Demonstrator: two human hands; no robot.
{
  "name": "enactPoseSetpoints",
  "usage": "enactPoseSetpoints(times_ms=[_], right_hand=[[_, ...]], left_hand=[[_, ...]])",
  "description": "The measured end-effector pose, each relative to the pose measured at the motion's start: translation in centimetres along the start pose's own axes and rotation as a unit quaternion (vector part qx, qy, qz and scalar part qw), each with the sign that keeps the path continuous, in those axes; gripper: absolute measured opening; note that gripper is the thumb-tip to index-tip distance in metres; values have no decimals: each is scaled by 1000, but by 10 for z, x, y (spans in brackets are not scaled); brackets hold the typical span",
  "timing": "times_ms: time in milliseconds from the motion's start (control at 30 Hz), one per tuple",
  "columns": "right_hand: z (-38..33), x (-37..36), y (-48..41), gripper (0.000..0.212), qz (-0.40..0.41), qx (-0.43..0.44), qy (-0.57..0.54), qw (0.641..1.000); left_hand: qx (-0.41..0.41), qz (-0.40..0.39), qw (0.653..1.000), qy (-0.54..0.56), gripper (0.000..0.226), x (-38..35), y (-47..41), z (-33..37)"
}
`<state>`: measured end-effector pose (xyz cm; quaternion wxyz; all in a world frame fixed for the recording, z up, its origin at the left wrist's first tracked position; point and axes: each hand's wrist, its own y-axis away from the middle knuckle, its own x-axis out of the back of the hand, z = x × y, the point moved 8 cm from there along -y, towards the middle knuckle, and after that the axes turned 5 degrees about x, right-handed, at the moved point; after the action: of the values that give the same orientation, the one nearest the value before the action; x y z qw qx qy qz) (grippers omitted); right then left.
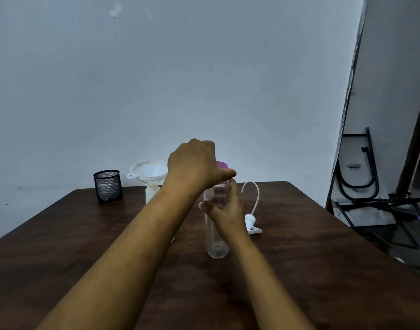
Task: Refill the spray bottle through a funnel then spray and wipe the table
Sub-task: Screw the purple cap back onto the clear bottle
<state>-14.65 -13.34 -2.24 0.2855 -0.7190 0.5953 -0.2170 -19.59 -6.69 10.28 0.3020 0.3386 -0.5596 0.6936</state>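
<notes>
A clear plastic bottle [216, 246] stands upright on the dark wooden table [85, 234], mid-table. My right hand [225, 210] grips its upper body. My left hand [194, 163] is curled over its purple cap [222, 165], hiding most of the cap. Behind my left arm a white funnel [148, 171] sits in the neck of a white spray bottle [151, 195], whose lower part is hidden. The white spray head [250, 221], with its curved dip tube, lies on the table just right of my right hand.
A black mesh cup [107, 185] stands at the back left of the table, near the wall. A folded black metal frame [361, 167] leans on the wall to the right, beyond the table's edge.
</notes>
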Motion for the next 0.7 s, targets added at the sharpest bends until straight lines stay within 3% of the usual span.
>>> enactPoseSetpoints(times_ms=[133, 233, 367, 500, 700], right_hand=[[-2, 1, 1, 56, -11, 2, 16, 1000], [-6, -4, 3, 58, -28, 3, 40, 999], [-7, -1, 2, 58, -11, 9, 34, 999], [-3, 2, 4, 52, 3, 3, 20, 1000], [0, 5, 3, 50, 8, -7, 11, 1000]], left_hand=[[-80, -121, 989, 25, 36, -4, -5, 6], [-90, -181, 979, 27, 38, -3, -6, 2], [-77, -151, 984, 52, 44, -7, -6, -5], [-60, -76, 995, 10, 60, -14, -1, -6], [-74, -59, 982, 162, 50, -20, 0, -9]])
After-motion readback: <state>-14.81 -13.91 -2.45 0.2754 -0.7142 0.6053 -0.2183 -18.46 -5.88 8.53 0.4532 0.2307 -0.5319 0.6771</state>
